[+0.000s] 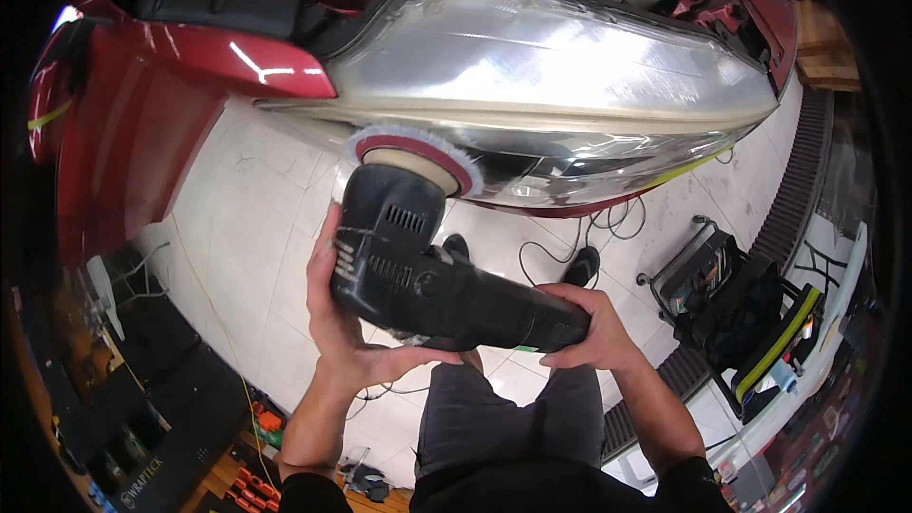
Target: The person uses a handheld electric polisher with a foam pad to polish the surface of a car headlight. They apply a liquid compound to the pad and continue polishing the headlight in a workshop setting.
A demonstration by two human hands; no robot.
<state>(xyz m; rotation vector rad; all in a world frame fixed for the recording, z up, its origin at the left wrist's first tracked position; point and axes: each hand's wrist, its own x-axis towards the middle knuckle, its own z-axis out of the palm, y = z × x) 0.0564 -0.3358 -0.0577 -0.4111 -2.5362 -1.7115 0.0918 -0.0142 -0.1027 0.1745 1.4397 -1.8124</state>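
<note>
Mid-frame is a black plastic handheld polisher (437,290), its round maroon pad with a white fuzzy edge (432,149) overlapping the lower left of a large clear-and-silver headlight (570,62), upper centre; contact is hidden. The left hand (344,342) has its grip clamped on the polisher's left side, the right hand (602,328) around its right end.

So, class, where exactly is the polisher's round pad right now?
In the head view, just left of centre, the round pad is on top of the black polisher, at the lower left of the headlight.
</note>
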